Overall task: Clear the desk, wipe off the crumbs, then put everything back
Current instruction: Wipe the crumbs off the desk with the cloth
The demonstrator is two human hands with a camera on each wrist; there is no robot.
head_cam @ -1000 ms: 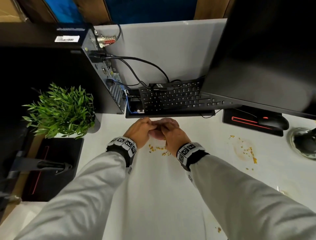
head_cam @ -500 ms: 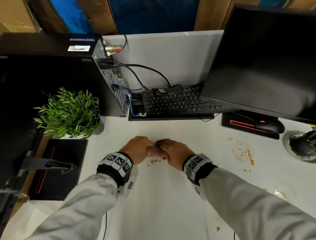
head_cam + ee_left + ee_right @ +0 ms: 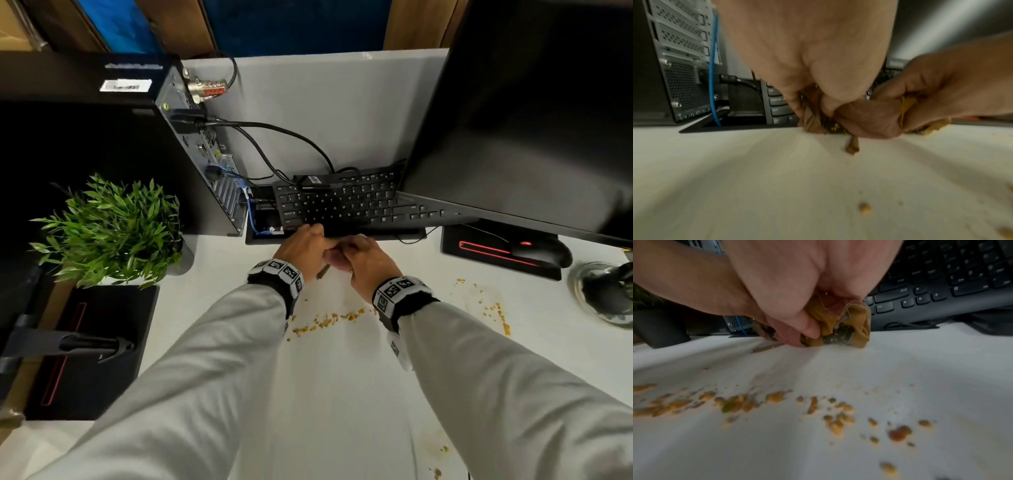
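Note:
Both hands meet at the front edge of the black keyboard on the white desk. My left hand and right hand grip a bunched ochre-brown cloth and press it onto the desk. Only a corner of the cloth pokes out in the head view; most is hidden under the fingers. In the left wrist view the cloth bulges beneath the curled fingers. A row of yellow crumbs lies behind the wrists, and a second crumb patch lies to the right.
A computer tower with cables stands back left, with a potted plant and a black pad nearer. A monitor overhangs the keyboard. A mouse sits on its pad. A glass dish is far right.
Both hands, still gripping the cloth, have slid away from me to the keyboard's edge. The row of crumbs that lay under them now lies behind the wrists.

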